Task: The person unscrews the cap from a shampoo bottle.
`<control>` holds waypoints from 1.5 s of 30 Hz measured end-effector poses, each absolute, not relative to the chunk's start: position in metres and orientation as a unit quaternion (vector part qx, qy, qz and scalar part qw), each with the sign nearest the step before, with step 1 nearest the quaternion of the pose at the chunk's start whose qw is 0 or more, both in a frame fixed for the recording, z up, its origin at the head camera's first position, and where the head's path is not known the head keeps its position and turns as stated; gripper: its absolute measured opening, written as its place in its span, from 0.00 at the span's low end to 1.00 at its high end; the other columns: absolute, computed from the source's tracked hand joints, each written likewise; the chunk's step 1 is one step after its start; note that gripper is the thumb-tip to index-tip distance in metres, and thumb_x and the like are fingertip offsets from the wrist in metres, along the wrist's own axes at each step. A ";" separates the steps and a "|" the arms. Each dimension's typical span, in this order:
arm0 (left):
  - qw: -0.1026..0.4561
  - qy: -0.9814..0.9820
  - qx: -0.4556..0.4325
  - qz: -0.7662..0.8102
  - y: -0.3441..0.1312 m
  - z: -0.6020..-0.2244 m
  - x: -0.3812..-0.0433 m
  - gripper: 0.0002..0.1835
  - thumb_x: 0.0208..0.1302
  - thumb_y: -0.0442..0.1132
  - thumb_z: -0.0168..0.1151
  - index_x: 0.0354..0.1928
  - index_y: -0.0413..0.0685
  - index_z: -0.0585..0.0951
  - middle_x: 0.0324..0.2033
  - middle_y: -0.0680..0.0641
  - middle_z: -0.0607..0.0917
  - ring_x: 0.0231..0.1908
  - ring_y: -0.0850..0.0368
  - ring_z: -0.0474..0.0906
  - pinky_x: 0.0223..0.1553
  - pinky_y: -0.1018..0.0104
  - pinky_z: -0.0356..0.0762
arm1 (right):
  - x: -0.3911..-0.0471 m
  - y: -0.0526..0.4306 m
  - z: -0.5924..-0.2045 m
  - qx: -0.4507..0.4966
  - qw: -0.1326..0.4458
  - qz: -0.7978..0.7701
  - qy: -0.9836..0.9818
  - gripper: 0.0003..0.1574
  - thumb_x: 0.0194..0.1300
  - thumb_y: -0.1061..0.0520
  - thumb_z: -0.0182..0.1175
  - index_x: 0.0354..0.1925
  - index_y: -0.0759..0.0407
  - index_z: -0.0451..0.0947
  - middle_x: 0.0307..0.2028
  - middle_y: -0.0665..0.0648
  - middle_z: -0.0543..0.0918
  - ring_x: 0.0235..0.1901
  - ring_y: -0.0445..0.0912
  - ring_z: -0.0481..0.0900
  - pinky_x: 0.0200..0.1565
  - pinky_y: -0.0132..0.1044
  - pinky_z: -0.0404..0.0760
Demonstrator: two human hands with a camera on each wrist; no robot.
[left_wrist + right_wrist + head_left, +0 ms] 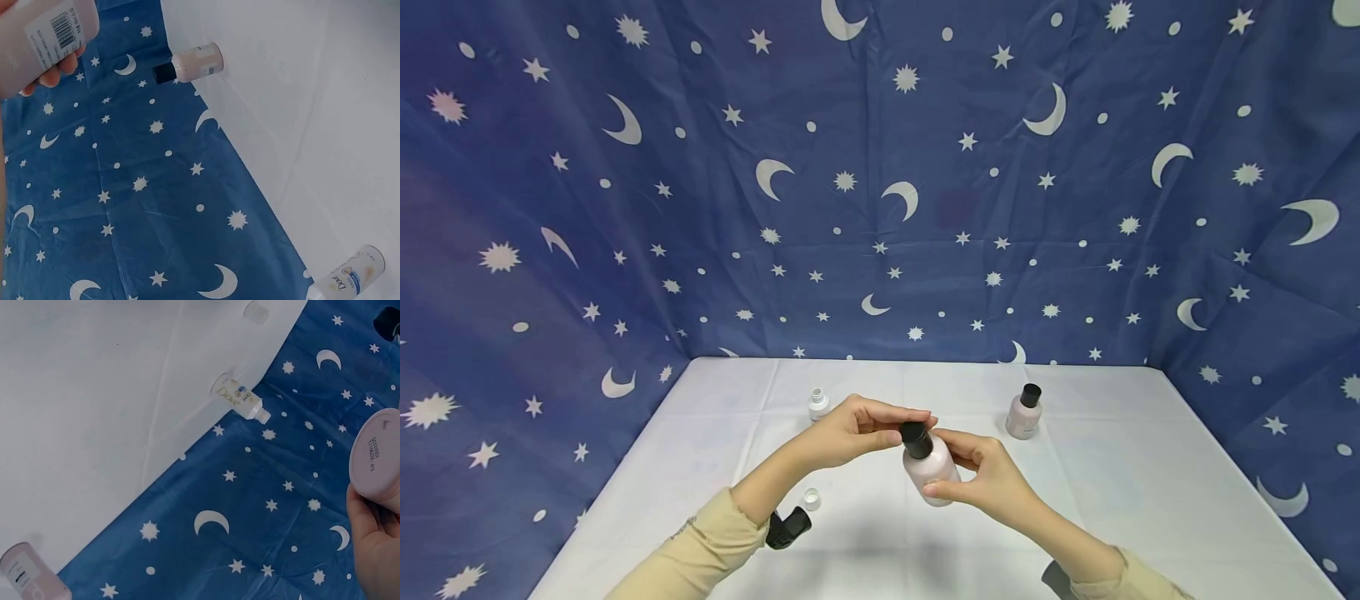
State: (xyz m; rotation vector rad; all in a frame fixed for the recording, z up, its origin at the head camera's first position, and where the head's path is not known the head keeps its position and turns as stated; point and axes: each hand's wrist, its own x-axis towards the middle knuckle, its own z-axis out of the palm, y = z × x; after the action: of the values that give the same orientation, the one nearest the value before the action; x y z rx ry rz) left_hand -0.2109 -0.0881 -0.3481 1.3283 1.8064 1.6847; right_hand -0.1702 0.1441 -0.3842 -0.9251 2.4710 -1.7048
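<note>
My right hand grips a pale pink bottle by its body, thumb in front and fingers behind. The bottle is raised above the table and tilted, its black cap up and to the left. With thumb and fingers my left hand pinches that cap from the left. A printed label with a barcode shows on the bottle in the left wrist view, and its stamped base faces the right wrist camera.
Behind my left hand a white Dove bottle stands with its neck uncovered. A small white cap lies nearer on the white-covered table. Another pink bottle with a black cap stands at back right. A star-patterned blue curtain surrounds the table.
</note>
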 end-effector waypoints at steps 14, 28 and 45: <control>0.038 0.659 0.311 0.684 -0.070 -0.353 -0.195 0.31 0.45 0.45 0.75 0.43 0.24 0.76 0.34 0.62 0.84 0.36 0.68 0.81 0.43 0.74 0.81 | -0.170 0.145 -0.375 -0.290 -0.023 -0.538 0.791 0.32 0.50 0.59 0.72 0.53 0.68 0.76 0.48 0.63 0.83 0.47 0.34 0.80 0.51 0.27 0.79; -0.022 0.685 0.245 0.686 -0.055 -0.351 -0.188 0.21 0.51 0.33 0.71 0.45 0.32 0.74 0.38 0.47 0.80 0.37 0.67 0.78 0.44 0.75 0.79 | -0.179 0.143 -0.374 -0.258 -0.029 -0.540 0.801 0.33 0.50 0.58 0.72 0.54 0.68 0.75 0.49 0.64 0.82 0.48 0.42 0.81 0.51 0.36 0.81; 0.027 0.690 0.372 0.620 -0.072 -0.349 -0.198 0.28 0.71 0.47 0.51 0.65 0.35 0.66 0.63 0.35 0.70 0.64 0.45 0.67 0.63 0.69 0.68 | -0.180 0.145 -0.372 -0.265 -0.021 -0.538 0.800 0.34 0.51 0.57 0.72 0.54 0.70 0.74 0.49 0.66 0.82 0.50 0.52 0.81 0.52 0.38 0.81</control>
State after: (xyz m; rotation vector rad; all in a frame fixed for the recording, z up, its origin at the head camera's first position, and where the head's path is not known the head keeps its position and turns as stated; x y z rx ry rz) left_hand -0.1979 -0.0720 -0.3487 1.1480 2.1325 1.9160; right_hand -0.1800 0.1446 -0.3716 -0.8427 2.5483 -1.7138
